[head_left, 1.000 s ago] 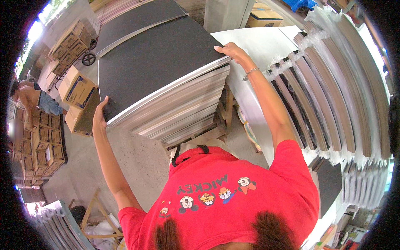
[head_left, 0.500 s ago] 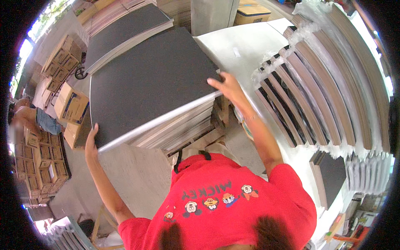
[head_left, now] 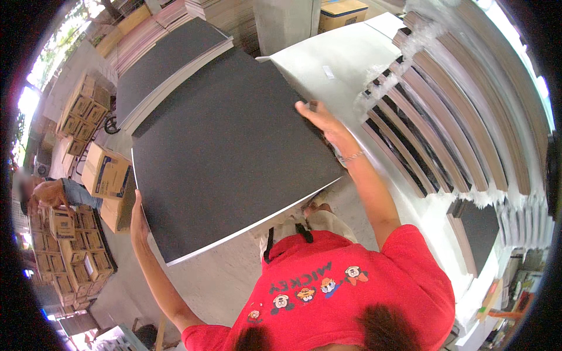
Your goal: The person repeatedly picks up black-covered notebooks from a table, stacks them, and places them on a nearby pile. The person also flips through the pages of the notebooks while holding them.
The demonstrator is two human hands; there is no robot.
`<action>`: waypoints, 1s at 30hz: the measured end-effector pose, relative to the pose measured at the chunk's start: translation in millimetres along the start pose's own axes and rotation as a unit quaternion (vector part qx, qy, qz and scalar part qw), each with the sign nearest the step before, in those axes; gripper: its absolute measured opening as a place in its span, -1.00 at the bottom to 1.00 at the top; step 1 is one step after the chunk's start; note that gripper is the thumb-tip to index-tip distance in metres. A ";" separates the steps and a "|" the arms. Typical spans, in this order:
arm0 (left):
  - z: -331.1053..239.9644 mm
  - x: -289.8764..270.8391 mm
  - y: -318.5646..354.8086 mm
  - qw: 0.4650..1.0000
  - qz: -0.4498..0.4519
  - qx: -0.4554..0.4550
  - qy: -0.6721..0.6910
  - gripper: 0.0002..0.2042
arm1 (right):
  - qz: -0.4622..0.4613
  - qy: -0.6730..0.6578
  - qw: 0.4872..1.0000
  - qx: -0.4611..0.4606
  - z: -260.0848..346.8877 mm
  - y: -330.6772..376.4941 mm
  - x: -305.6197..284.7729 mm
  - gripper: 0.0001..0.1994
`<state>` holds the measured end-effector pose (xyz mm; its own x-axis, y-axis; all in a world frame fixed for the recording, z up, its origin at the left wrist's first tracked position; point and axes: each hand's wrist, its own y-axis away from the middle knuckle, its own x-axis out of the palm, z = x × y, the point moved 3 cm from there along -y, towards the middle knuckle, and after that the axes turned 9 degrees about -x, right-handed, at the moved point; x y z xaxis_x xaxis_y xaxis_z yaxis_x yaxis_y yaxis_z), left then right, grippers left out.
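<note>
My hands are well apart, one on each side edge of the dark board point(head_left: 234, 158), which lies between them, a little ahead of my body. My left hand point(head_left: 139, 222) is clamped on its left edge, nearer the near-left corner than the far one, thumb pointing up along the side. My right hand point(head_left: 325, 123) is clamped on the right edge, roughly midway along, thumb over the dark face; the fingers under the board are hidden from me. A bracelet point(head_left: 352, 157) circles my right wrist. The board's pale near edge slants, its left corner closer to me than its right, and beneath that right corner I see my foot point(head_left: 318, 209).

Beyond the far edge stands another stack point(head_left: 175, 64) with a dark top. To my right is a white surface point(head_left: 357, 48); along its right edge stand wrapped panels point(head_left: 451, 117) in a row. Left of my left hand sits a carton point(head_left: 106, 172), and farther left a co-worker point(head_left: 79, 193) bends over piled boxes point(head_left: 76, 257).
</note>
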<state>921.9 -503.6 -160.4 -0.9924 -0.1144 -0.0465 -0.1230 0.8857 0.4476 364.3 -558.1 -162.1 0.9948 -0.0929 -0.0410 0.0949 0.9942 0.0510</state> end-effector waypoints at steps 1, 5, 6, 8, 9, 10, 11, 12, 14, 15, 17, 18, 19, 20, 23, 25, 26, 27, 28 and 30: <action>-5.1 4.2 -3.0 0.999 -0.004 -0.003 -0.046 -0.37 | -0.004 0.039 0.999 -0.009 -2.5 -4.2 2.6 0.00; -5.2 3.6 -6.5 0.993 -0.064 -0.030 -0.094 -0.37 | -0.007 0.076 0.997 -0.029 -25.7 -6.0 -1.3 -0.04; -1.8 1.0 -3.9 0.993 -0.049 -0.026 -0.099 -0.36 | -0.019 0.083 0.996 -0.028 -32.0 -2.3 -7.3 -0.07; 11.1 13.8 18.3 0.993 -0.066 -0.063 -0.076 -0.36 | 0.001 0.036 0.999 -0.014 -8.6 50.4 -12.3 -0.25; 11.8 27.0 29.2 0.997 -0.020 -0.058 -0.046 -0.39 | 0.057 -0.005 0.998 0.011 -41.5 54.1 -24.8 -0.38; 15.3 36.4 52.1 0.997 -0.026 -0.062 -0.046 -0.42 | 0.040 0.089 0.995 0.010 -31.8 74.7 -25.4 -0.42; 25.6 35.5 67.8 0.998 0.036 -0.054 -0.024 -0.42 | 0.025 0.150 0.988 0.033 -11.3 96.0 -25.1 -0.39; 35.5 41.4 78.6 0.999 -0.012 -0.052 0.003 -0.38 | 0.008 0.137 0.990 -0.029 -43.8 99.2 -30.9 -0.34; 49.7 49.4 112.6 0.999 -0.043 -0.002 0.001 -0.34 | -0.016 0.113 0.992 0.059 -27.3 152.5 -35.6 -0.24; 50.2 59.6 128.2 0.999 -0.044 -0.006 -0.007 -0.34 | -0.056 0.104 0.992 0.045 -42.8 172.9 -38.1 -0.24; 52.6 85.2 155.5 0.999 -0.037 -0.014 -0.027 -0.33 | -0.116 0.085 0.988 0.056 -64.2 218.5 -54.1 -0.24; 55.6 94.4 169.7 0.999 -0.030 -0.019 -0.035 -0.33 | -0.125 0.076 0.986 0.078 -67.6 247.8 -62.8 -0.25; 56.7 106.1 180.0 0.999 -0.017 -0.022 -0.044 -0.32 | -0.134 0.065 0.984 0.101 -71.7 278.1 -73.5 -0.26; 58.0 122.3 187.2 0.998 0.002 -0.025 -0.057 -0.32 | -0.160 0.058 0.981 0.097 -83.1 307.1 -86.9 -0.26; 72.1 160.0 219.6 0.995 0.042 -0.027 -0.083 -0.30 | -0.227 0.033 0.966 0.120 -98.0 398.4 -124.2 -0.29; 76.6 195.0 237.0 0.990 0.084 -0.026 -0.106 -0.29 | -0.302 -0.014 0.946 0.117 -120.5 465.5 -148.0 -0.30; 80.1 219.5 244.4 0.986 0.111 -0.024 -0.123 -0.28 | -0.342 -0.038 0.932 0.116 -134.7 502.1 -160.1 -0.30; 83.4 241.5 251.8 0.982 0.134 -0.023 -0.134 -0.28 | -0.371 -0.041 0.921 0.114 -141.8 535.3 -171.3 -0.28; 87.9 264.9 259.5 0.977 0.157 -0.018 -0.143 -0.27 | -0.398 -0.042 0.910 0.111 -147.1 568.8 -182.9 -0.27; 100.4 318.5 276.5 0.962 0.211 -0.004 -0.171 -0.27 | -0.435 -0.063 0.895 0.080 -169.0 643.4 -205.2 -0.23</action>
<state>570.9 -250.0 -141.0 -0.8988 0.4118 -0.1500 0.2914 0.8171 0.4974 215.1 109.8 -289.5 0.5366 -0.8435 -0.0221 0.8295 0.5226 0.1971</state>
